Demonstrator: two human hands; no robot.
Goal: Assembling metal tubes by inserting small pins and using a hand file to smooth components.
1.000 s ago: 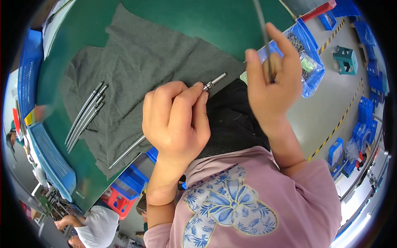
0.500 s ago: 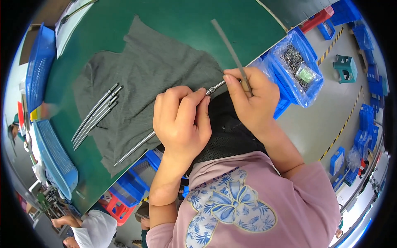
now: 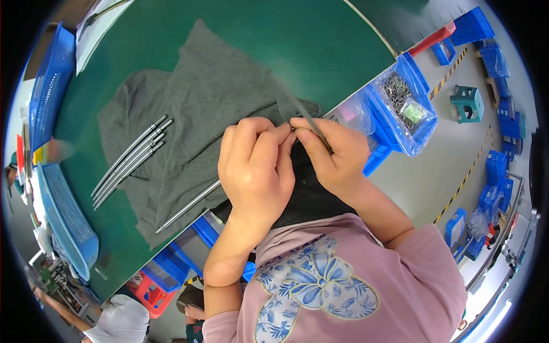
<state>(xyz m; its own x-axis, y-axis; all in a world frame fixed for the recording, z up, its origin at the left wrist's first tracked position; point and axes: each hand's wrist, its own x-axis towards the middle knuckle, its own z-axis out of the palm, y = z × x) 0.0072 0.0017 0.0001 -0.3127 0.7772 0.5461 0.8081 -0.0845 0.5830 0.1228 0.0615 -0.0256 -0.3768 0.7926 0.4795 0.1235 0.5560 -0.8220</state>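
My left hand (image 3: 255, 166) grips a long steel rod (image 3: 186, 207) whose free end reaches down-left over a grey cloth (image 3: 200, 108). My right hand (image 3: 331, 154) pinches a thin grey tool (image 3: 300, 108) that slants up-left, its lower end meeting the rod's upper end between my fingertips. Both hands touch at the fingers, so the joint itself is hidden. Several more steel rods (image 3: 128, 160) lie side by side on the cloth to the left.
The cloth lies on a green table (image 3: 286, 46). A blue bin with a clear bag of small metal parts (image 3: 403, 106) stands right of my hands. Blue baskets (image 3: 68, 217) line the left edge. Blue crates and a green stool (image 3: 468, 103) sit on the floor. Another person (image 3: 117, 320) is at lower left.
My right hand came down from the upper right with the thin tool and closed in on my left hand. The tool's end now meets the rod's end.
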